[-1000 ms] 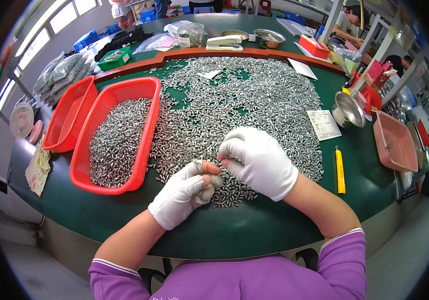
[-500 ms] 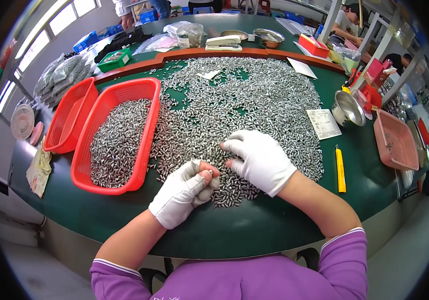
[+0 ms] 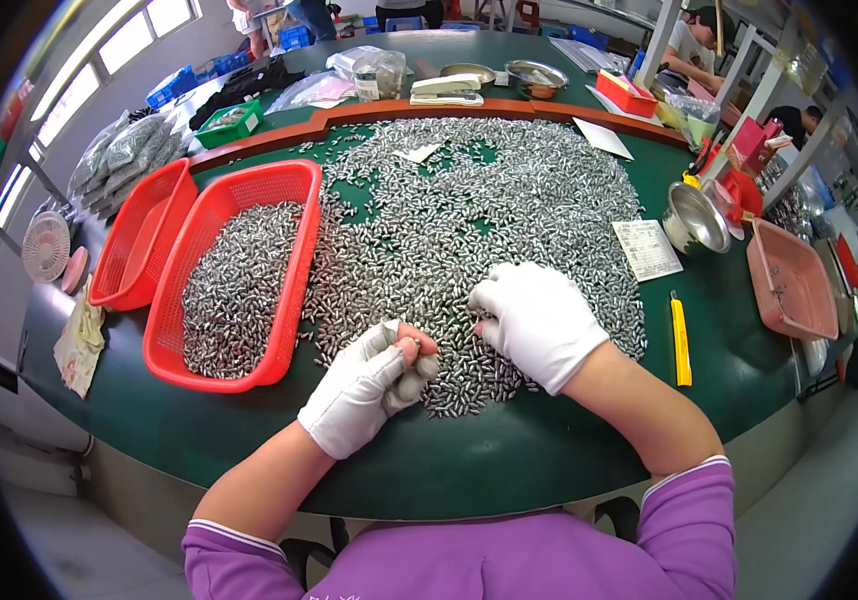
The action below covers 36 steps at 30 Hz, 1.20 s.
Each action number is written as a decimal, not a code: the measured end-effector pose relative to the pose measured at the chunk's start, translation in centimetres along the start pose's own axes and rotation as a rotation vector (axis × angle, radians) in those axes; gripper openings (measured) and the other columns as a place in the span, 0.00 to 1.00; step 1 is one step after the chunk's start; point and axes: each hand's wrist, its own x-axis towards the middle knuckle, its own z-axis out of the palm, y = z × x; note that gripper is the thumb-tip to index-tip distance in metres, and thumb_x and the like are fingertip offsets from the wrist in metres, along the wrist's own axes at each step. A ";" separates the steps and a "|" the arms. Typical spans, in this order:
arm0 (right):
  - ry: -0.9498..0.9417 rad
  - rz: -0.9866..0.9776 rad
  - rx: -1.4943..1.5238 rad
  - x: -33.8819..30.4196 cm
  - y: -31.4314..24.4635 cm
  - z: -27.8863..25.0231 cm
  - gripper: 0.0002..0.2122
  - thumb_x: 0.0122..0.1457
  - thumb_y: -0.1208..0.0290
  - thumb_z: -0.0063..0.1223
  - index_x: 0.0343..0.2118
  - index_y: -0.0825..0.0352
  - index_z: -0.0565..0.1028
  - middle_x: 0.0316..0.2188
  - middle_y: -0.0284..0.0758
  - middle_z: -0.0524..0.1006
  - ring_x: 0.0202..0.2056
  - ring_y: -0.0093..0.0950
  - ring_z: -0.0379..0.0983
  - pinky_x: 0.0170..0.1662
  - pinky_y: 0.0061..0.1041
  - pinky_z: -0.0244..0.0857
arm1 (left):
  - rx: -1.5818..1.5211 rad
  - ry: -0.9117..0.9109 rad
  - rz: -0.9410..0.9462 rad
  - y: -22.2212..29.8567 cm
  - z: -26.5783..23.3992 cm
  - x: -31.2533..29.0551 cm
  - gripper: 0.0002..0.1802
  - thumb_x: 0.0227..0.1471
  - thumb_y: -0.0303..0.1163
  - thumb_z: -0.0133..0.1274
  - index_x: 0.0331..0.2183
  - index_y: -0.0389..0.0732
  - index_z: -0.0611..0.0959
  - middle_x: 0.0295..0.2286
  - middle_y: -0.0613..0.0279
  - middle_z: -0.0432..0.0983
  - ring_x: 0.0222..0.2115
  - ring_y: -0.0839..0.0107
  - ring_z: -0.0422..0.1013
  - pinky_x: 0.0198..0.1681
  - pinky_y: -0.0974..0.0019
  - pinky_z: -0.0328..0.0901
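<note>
A broad heap of small silver metal pieces [image 3: 479, 200] covers the green table [image 3: 469, 470]. My left hand [image 3: 369, 385], in a white fingerless glove, is closed around a few of those pieces at the heap's near edge. My right hand [image 3: 534, 320], also gloved in white, rests palm down on the heap just to the right, fingers bent among the pieces. A red mesh basket [image 3: 294, 270] partly filled with the same pieces stands left of my left hand.
An empty red basket [image 3: 139, 245] sits beside the filled one. A yellow utility knife [image 3: 681, 340], a paper slip [image 3: 649, 250], a steel bowl [image 3: 697, 215] and a pink tray [image 3: 789, 280] lie right. Bags, bowls and boxes line the far edge; another person sits far right.
My two hands have drawn slightly apart. The right hand shifted a little to the right on the heap; the left stays closed on the pieces.
</note>
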 end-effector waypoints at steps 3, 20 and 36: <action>-0.076 0.016 0.014 -0.2 0.2 0.2 0.06 0.49 0.67 0.58 0.29 0.60 0.78 0.28 0.36 0.74 0.34 0.37 0.74 0.39 0.35 0.68 | -0.006 -0.002 -0.001 0.0 0.1 0.1 0.10 0.60 0.39 0.52 0.38 0.44 0.76 0.29 0.71 0.73 0.24 0.84 0.64 0.29 0.80 0.61; 0.193 -0.243 0.681 0.8 -1.0 0.3 0.04 0.49 0.79 0.60 0.28 0.66 0.77 0.30 0.34 0.76 0.34 0.33 0.75 0.38 0.27 0.70 | -0.119 -0.116 -0.061 -0.1 -0.1 0.4 0.16 0.55 0.34 0.56 0.43 0.42 0.71 0.32 0.68 0.71 0.26 0.82 0.62 0.31 0.79 0.58; 0.025 -0.055 0.131 0.2 0.1 1.9 0.06 0.50 0.67 0.57 0.29 0.62 0.78 0.30 0.38 0.76 0.36 0.37 0.74 0.40 0.36 0.69 | 0.012 -0.002 -0.006 -0.2 0.1 0.2 0.11 0.59 0.38 0.53 0.39 0.42 0.76 0.30 0.69 0.73 0.23 0.84 0.63 0.28 0.80 0.60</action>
